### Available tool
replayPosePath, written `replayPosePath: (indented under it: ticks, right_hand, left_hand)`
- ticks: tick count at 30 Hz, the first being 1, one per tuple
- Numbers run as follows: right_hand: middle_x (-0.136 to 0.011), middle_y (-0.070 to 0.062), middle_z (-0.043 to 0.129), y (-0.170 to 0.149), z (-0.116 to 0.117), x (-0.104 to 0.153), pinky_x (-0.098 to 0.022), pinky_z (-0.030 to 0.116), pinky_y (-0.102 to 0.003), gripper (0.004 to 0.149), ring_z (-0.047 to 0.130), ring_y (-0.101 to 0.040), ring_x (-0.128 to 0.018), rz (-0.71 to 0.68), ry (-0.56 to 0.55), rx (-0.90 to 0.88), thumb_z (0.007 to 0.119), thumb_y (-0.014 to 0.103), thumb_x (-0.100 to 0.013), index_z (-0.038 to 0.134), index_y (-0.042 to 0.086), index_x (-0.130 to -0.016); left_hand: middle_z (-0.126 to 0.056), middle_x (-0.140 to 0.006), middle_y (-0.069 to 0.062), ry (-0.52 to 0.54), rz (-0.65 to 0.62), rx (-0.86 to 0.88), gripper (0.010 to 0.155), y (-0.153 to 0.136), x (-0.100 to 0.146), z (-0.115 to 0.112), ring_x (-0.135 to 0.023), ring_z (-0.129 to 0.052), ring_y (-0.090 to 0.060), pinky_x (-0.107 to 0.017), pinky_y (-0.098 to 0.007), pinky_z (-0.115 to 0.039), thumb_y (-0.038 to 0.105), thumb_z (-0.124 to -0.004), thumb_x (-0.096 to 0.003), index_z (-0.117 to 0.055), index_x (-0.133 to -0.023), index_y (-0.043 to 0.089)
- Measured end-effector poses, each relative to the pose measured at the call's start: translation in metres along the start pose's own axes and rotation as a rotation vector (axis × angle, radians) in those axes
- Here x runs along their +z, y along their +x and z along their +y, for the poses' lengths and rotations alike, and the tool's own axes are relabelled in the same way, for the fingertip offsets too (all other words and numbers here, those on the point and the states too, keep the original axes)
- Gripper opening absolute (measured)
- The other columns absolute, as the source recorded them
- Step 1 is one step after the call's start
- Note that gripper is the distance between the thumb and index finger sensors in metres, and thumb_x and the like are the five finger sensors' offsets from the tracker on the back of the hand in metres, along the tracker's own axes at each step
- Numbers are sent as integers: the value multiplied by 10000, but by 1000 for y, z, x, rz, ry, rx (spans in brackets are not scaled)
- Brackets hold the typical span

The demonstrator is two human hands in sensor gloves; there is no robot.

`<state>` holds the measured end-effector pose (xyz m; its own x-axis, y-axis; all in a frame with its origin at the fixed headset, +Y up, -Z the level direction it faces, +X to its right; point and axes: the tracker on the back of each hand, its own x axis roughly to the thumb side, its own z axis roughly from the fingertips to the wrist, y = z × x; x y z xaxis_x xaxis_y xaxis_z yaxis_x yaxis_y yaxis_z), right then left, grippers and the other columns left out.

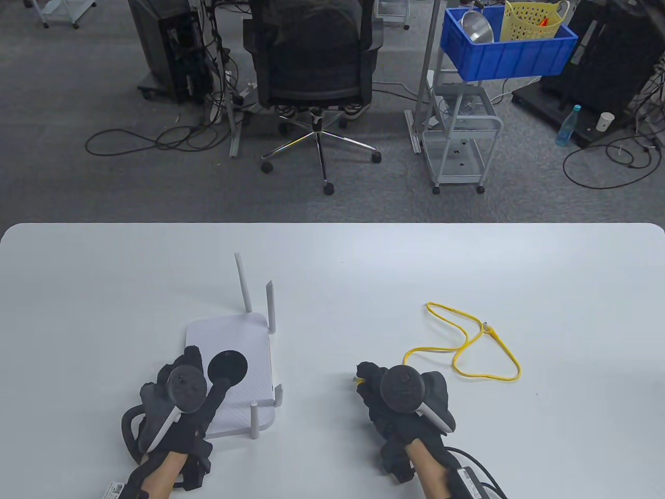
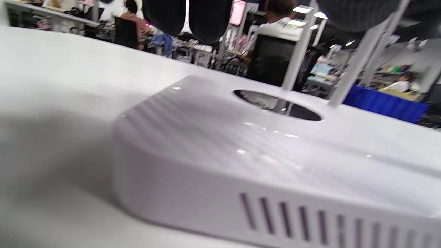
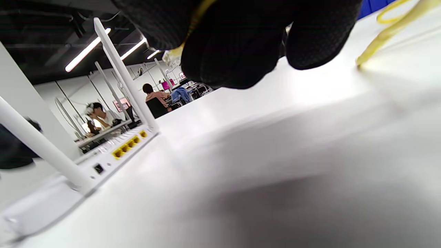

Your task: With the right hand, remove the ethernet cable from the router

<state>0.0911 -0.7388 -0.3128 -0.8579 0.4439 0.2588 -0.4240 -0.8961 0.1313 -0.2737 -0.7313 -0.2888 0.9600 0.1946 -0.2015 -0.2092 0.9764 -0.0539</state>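
A white router [image 1: 231,358] with several upright antennas lies on the table [image 1: 332,270]. My left hand [image 1: 188,359] rests on its near left part, fingers spread over the top. In the left wrist view the fingertips [image 2: 203,19] hang just above the router [image 2: 241,155]. My right hand [image 1: 363,380] pinches the plug [image 1: 358,381] of the yellow ethernet cable [image 1: 467,347], well right of the router and apart from it. In the right wrist view the plug [image 3: 173,55] sits between my fingers [image 3: 237,44], and the router's yellow ports [image 3: 129,144] show no cable.
The cable's slack lies in loops on the table to the right of my right hand, with its other plug [image 1: 487,327] at the far side. Off the table stand an office chair [image 1: 311,67] and a cart with a blue bin [image 1: 506,49].
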Motion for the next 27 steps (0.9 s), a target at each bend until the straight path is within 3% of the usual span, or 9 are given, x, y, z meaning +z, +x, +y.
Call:
replayPosePath:
  ticks: [5, 10, 16, 27]
  right_hand:
    - [-854, -148, 818, 4, 2, 0, -642, 682, -607, 537, 902, -248, -639, 1, -46, 243, 680, 274, -565, 596, 30, -1036]
    - [-852, -132, 827, 1, 4, -3, -648, 670, -619, 512, 905, -243, -646, 28, -88, 343, 670, 291, -564, 633, 68, -1023]
    - [-868, -150, 807, -7, 4, -5, -650, 654, -633, 498, 891, -254, -663, 83, -133, 415, 672, 304, -561, 669, 91, -1011]
    - [-918, -157, 754, -7, 18, -8, -668, 540, -711, 487, 822, -323, -768, 98, -72, 516, 705, 318, -554, 702, 112, -994]
  left_hand:
    - [-317, -1283, -96, 46, -102, -27, 843, 13, 9, 3, -1186, -243, -407, -782, -708, -209, 644, -625, -488, -230, -1138, 281]
    - [-223, -1284, -81, -5, -161, -48, 849, 20, 9, -5, -1161, -105, -366, -760, -660, -101, 642, -630, -479, -204, -1131, 302]
    - [-177, -1277, -83, -1, -153, -18, 852, 16, 11, -1, -1146, -66, -366, -752, -654, -81, 646, -627, -476, -194, -1127, 308]
    - [-160, -1267, -112, -66, -126, -14, 866, 11, 5, -8, -1131, -65, -396, -738, -671, -96, 650, -623, -474, -182, -1124, 285]
